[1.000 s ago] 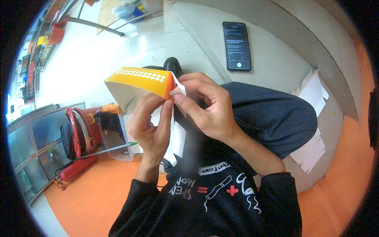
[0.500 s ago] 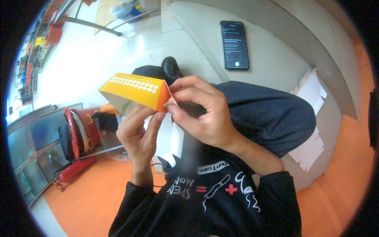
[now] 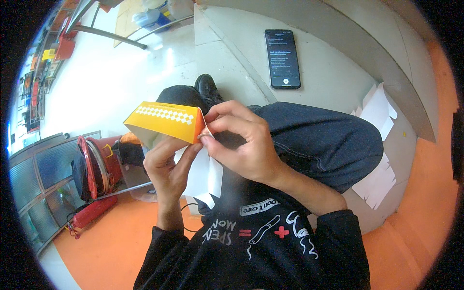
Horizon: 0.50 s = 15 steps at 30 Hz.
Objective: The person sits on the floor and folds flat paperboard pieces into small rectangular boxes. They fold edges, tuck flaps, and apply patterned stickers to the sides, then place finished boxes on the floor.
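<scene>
A yellow cardboard box (image 3: 162,121) with a row of white diamonds and an orange end is held up over my lap. My left hand (image 3: 166,164) grips it from below, thumb and fingers near the lower edge of the orange end. At that same end, my right hand (image 3: 253,145) pinches a small pale flap between thumb and fingers. Beneath the box hangs a white piece of card (image 3: 203,176) with an angular cut edge; whether it joins the box is hidden by my left hand.
A phone (image 3: 283,60) with a lit dark screen lies on the grey floor ahead of my knee. Cut white sheets (image 3: 379,186) are on the right. A red bag (image 3: 99,164) and a red cylinder (image 3: 94,211) are at left, below a metal-legged table (image 3: 111,36).
The box and both hands have dipped slightly lower in the picture. The whole view has shifted a little; both hands keep the same hold on the box.
</scene>
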{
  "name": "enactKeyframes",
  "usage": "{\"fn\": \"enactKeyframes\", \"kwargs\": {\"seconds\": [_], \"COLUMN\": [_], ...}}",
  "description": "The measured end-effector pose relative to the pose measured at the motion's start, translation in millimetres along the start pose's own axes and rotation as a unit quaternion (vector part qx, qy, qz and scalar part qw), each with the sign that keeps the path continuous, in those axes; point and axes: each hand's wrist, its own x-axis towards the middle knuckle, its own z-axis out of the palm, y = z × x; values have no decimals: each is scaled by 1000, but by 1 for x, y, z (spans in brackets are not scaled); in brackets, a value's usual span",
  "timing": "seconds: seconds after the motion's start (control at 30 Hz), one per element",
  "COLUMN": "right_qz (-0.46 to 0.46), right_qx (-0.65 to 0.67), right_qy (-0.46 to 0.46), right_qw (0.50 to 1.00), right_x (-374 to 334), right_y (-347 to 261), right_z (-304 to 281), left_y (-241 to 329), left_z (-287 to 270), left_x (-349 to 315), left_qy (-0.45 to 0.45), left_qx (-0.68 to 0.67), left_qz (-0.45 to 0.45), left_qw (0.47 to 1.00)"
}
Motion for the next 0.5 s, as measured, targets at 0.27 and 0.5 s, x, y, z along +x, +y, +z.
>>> {"fn": "enactKeyframes", "kwargs": {"seconds": [0.27,0.5], "right_qz": [5,6], "right_qx": [-37,-38], "right_qy": [-3,4], "right_qw": [999,999], "right_x": [-3,-2], "right_y": [0,2], "right_z": [1,1], "left_y": [-5,-11], "left_z": [-3,0], "left_x": [-5,1], "left_qy": [-35,-54], "left_qx": [-148,-139], "left_qz": [-100,-68], "left_qw": [983,987]}}
